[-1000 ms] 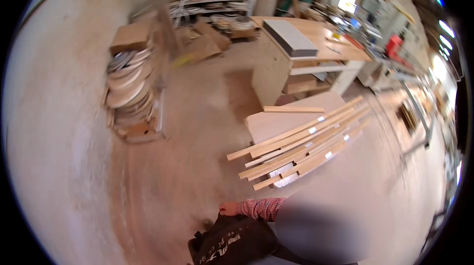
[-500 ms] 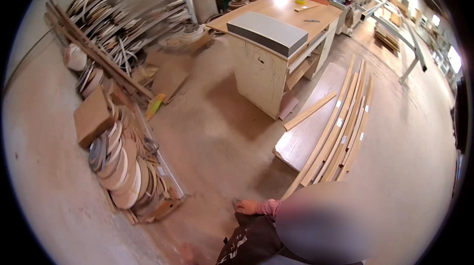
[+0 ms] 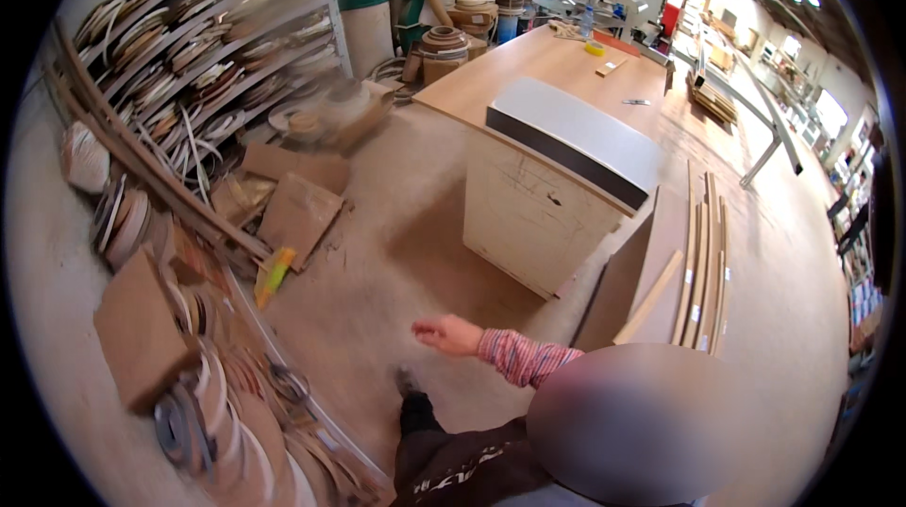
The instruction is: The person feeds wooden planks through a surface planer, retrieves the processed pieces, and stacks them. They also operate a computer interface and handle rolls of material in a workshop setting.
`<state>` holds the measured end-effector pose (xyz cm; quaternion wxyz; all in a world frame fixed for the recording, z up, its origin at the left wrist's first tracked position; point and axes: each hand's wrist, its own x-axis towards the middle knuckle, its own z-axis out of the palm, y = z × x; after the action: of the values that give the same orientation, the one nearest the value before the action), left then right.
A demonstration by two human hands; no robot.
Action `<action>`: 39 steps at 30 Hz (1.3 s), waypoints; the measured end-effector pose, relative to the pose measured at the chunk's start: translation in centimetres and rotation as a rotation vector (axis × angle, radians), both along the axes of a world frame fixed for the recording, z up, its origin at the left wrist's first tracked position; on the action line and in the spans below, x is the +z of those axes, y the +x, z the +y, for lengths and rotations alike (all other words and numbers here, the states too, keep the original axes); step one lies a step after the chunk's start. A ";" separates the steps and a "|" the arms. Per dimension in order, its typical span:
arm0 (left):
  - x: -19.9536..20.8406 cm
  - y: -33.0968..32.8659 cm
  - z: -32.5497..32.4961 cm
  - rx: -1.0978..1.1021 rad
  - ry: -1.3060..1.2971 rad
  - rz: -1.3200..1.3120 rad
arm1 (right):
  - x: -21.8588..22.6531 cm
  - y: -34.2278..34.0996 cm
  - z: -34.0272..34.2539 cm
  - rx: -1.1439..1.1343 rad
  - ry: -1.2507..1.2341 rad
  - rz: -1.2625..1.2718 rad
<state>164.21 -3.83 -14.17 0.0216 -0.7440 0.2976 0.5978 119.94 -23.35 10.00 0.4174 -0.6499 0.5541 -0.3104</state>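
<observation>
My right hand (image 3: 449, 334), in a red-and-grey patterned sleeve (image 3: 519, 356), is held out over the floor. Its fingers are loosely bent and nothing shows in them. It touches nothing; the white side of the workbench (image 3: 524, 205) is the nearest large thing, beyond it and to the right. My left hand does not show. Below the right hand are my dark-clad leg (image 3: 415, 417) and a blurred shoe (image 3: 406, 380). A smooth blurred patch covers the lower right and hides part of my arm and body.
A grey-topped block (image 3: 576, 134) sits on the bench's near end, with yellow tape (image 3: 594, 48) farther back. Wooden strips (image 3: 696, 271) lean by boards on the right. Edging coils (image 3: 245, 431), a cardboard box (image 3: 142, 332) and a loaded rack (image 3: 203, 63) line the left.
My right hand has swung forward and more of its sleeve shows. The view has shifted, bringing the bench and left-hand coils nearer. A faint pinkish blur at the lower edge is gone.
</observation>
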 end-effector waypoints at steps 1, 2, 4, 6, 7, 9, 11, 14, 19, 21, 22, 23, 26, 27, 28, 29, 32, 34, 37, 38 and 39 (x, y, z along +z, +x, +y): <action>-0.5 0.1 -4.0 -0.033 0.009 -0.007 | 1.2 -1.2 -3.6 -0.052 -0.037 0.020; -0.8 0.1 -8.0 -0.062 0.023 -0.013 | 2.5 -2.9 -7.0 -0.086 -0.088 0.052; -1.3 0.1 -16.5 -0.142 0.037 -0.044 | 5.1 -6.2 -11.9 -0.181 -0.243 0.227; -0.7 -1.0 -26.6 -0.223 -0.011 -0.066 | 7.8 -9.4 -15.6 -0.305 -0.390 0.334; 0.0 -2.2 -32.1 -0.238 -0.018 -0.080 | 9.1 -11.5 -16.8 -0.399 -0.369 0.404; 2.1 -4.7 -43.5 -0.027 -0.172 0.057 | 11.4 -16.1 -18.1 -0.622 -0.333 0.231; 4.4 -9.0 -54.4 -0.011 -0.384 0.057 | 13.0 -21.4 -19.2 -0.854 -0.256 0.117; 7.5 -15.0 -67.2 -0.138 -0.509 0.060 | 14.1 -30.4 -21.5 -1.057 -0.557 0.446; 7.0 -23.7 -78.1 -0.320 -0.484 0.099 | 13.2 -44.4 -25.8 -1.456 -0.426 0.743; 5.3 -26.2 -79.3 -0.375 -0.344 -0.016 | 11.8 -47.8 -26.9 -1.517 -0.341 0.803; 4.9 -27.3 -81.0 -0.640 -0.353 -0.122 | 11.5 -49.8 -28.0 -1.562 -0.270 0.825; 4.4 -28.3 -82.7 -0.901 -0.323 -0.243 | 10.9 -51.4 -29.1 -1.596 -0.240 0.831; 4.1 -31.2 -86.5 -0.691 -0.218 -0.147 | 10.1 -54.2 -32.1 -1.640 -0.076 0.911; 4.2 -32.4 -88.1 -0.652 -0.191 -0.133 | 9.9 -54.5 -32.8 -1.660 -0.005 0.944; 4.4 -33.6 -90.1 -0.632 -0.169 -0.127 | 9.9 -54.7 -33.6 -1.641 0.096 0.987; 4.5 -34.9 -91.8 -0.636 -0.148 -0.125 | 9.9 -54.7 -33.9 -1.615 0.222 1.005; 4.2 -39.5 -97.8 -0.722 -0.112 -0.142 | 10.0 -54.0 -34.0 -1.718 0.113 1.016; 3.5 -43.8 -103.1 -0.882 -0.108 -0.174 | 9.9 -53.3 -33.3 -1.753 0.056 1.031; 3.1 -52.8 -113.3 -1.765 -0.235 -0.269 | 9.7 -52.8 -32.5 -1.811 0.069 1.143; 3.4 -56.3 -116.6 -2.082 -0.329 -0.273 | 9.7 -52.7 -32.4 -1.891 0.131 1.140; 3.9 -59.6 -119.6 -2.139 -0.399 -0.268 | 9.6 -52.4 -32.4 -1.928 0.170 1.173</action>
<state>104.61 -123.42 -10.27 0.4406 -0.1504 0.8761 0.1257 67.50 -55.79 19.65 -0.2777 0.0337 0.9536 -0.1112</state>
